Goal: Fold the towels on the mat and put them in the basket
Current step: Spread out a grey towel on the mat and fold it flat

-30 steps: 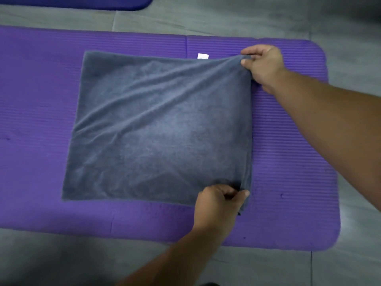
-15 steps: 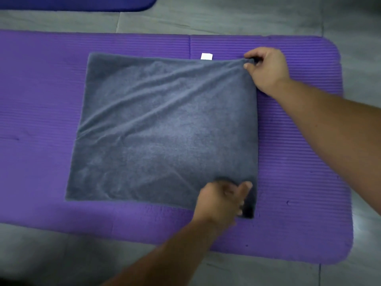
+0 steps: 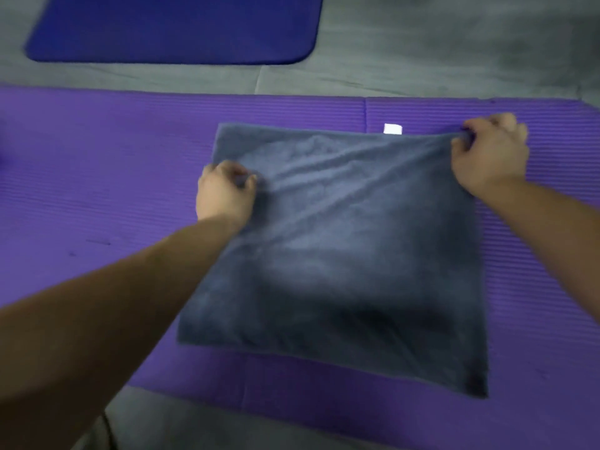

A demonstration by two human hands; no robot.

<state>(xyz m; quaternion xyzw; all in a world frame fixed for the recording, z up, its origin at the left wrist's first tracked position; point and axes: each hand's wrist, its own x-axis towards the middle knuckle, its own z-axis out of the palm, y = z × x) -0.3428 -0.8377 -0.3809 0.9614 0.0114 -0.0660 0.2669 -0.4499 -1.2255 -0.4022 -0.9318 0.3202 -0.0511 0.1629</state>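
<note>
A grey towel (image 3: pixel 350 254), folded into a rough square, lies flat on the purple mat (image 3: pixel 97 190). My right hand (image 3: pixel 490 154) pinches the towel's far right corner, close to a small white label (image 3: pixel 393 128). My left hand (image 3: pixel 224 193) grips the cloth near the far left edge, bunching it into creases that run across to the right hand. The near edge of the towel lies flat on the mat. No basket is in view.
A dark blue mat (image 3: pixel 175 30) lies on the grey floor (image 3: pixel 422 43) beyond the purple one. Bare purple mat extends to the left of the towel and a narrower strip to its right.
My left hand let go of the near right corner and moved to the far left part of the towel, where it now grips. My right hand stays on the far right corner.
</note>
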